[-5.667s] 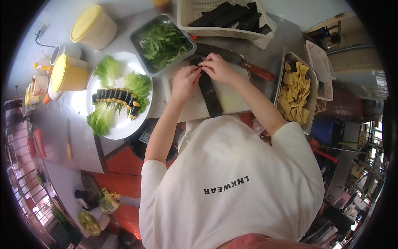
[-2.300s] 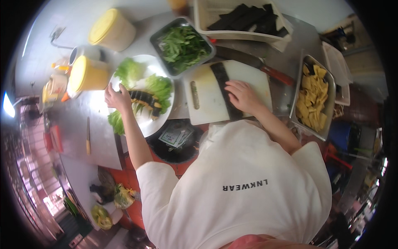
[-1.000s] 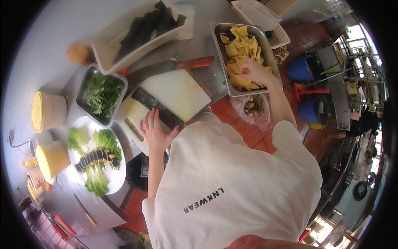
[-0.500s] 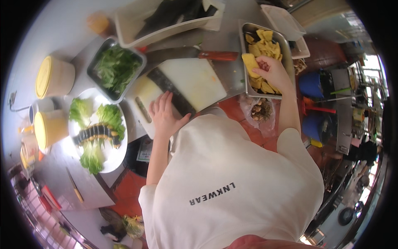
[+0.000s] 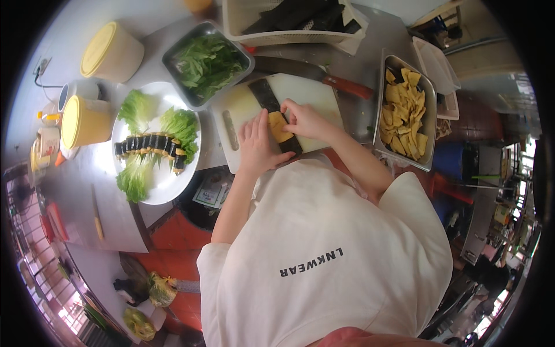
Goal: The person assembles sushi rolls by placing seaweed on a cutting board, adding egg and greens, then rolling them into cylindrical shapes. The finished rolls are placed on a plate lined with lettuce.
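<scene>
On a white cutting board (image 5: 318, 98) lies a dark strip of seaweed (image 5: 264, 92). Across its middle rests a flat yellow slice (image 5: 278, 124), perhaps egg or tofu skin. My left hand (image 5: 254, 144) lies flat beside it, fingers stretched at the slice's left edge, its thumb over the near end of the strip. With bent fingers my right hand (image 5: 306, 121) pinches the slice's right edge. A steel tray (image 5: 429, 84) at the right holds more yellow slices (image 5: 404, 113).
A knife (image 5: 347, 85) lies behind the board. Leafy greens (image 5: 208, 66) fill a steel pan at the back left. Seaweed rolls (image 5: 150, 143) and lettuce (image 5: 134, 180) sit on a white plate (image 5: 167, 199). Farther back stands a white basket (image 5: 237, 29) of dark sheets. Yellow-lidded tubs (image 5: 113, 52) stand far left.
My right hand has moved left from the steel tray to the board, bringing a yellow slice onto the seaweed strip. My left hand stays on the strip. The whole view has shifted.
</scene>
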{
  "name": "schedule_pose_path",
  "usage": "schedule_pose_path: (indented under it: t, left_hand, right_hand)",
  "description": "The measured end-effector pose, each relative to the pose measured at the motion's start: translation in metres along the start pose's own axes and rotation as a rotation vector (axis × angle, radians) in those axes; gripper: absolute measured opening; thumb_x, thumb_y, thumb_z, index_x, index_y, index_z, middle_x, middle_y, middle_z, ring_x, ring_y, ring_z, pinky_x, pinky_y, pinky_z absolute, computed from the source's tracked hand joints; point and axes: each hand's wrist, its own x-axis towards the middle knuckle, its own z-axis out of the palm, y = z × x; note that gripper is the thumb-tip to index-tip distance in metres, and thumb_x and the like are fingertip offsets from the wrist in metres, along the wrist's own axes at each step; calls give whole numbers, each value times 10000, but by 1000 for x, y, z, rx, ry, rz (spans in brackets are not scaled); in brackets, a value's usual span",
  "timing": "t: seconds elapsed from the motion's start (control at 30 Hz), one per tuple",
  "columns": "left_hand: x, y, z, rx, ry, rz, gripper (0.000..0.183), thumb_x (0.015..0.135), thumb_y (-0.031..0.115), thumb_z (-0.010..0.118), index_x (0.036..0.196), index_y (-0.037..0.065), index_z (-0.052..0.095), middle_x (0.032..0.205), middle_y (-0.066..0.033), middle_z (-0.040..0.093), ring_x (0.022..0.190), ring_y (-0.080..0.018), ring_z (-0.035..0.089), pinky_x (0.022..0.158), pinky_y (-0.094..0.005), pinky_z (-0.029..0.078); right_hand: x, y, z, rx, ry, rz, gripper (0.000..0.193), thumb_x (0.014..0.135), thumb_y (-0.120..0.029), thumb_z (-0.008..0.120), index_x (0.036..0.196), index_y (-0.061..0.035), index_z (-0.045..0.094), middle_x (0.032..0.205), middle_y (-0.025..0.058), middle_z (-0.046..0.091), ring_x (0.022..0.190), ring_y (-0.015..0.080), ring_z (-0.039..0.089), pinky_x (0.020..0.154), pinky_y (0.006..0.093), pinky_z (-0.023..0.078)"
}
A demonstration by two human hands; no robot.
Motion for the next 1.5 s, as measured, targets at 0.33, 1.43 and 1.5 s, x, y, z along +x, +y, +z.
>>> schedule_pose_path:
  t: [0.33,1.43,1.5]
  left_hand:
    - [-3,-7,4,-35,172,110,1179,558,645,768,1408,-26,300,1411,-217,365,1285,-392,358,1073,-505,248]
    - [-4,-2,10,-121,395,125,486,668,110,789,1117,60,607,1081,-87,602,1000,-294,564,860,-386,448]
    - [-2,-6,17,-40,344,206,286,680,76,757,957,72,685,966,-40,641,928,-262,582,807,-369,454]
  right_hand:
    - [100,-61,-26,-32,184,-443,228,780,-157,697,971,-52,630,740,75,579,687,225,586,646,327,475]
    - [28,1,-14,-335,-248,-526,126,775,-96,660,862,-17,616,854,128,600,802,303,594,713,387,479]
    - [24,5,-9,-312,-162,-529,131,761,-94,670,860,-27,618,864,126,597,816,301,595,719,396,481]
